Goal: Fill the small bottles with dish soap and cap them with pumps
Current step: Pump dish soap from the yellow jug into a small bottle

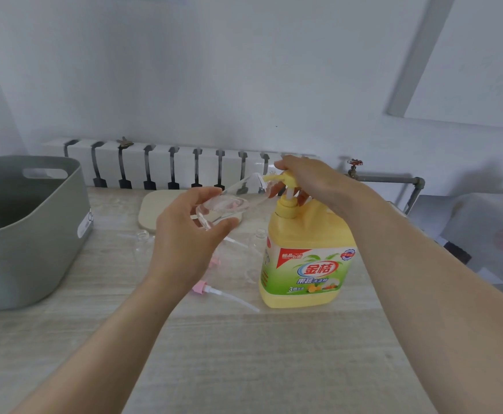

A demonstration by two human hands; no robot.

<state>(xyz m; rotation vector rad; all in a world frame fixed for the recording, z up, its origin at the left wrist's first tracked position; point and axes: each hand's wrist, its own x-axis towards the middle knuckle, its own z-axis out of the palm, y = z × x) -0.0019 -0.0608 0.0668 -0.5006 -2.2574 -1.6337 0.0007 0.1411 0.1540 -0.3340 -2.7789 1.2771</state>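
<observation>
A yellow dish soap jug (304,258) stands upright on a pale wood-grain table (244,354). The right hand (313,180) covers its yellow pump head (286,177), fingers curled down around it. Left of the jug, the left hand (184,234) grips a clear small bottle (232,198), tilted with its mouth at the nozzle; any soap inside is hard to see. Two more clear bottles, one just beside the jug (260,234) and one further left (142,237), are nearly invisible. A pink pump (202,286) lies at the jug's front left. Far left, a grey plastic basket (20,234) is cut off.
</observation>
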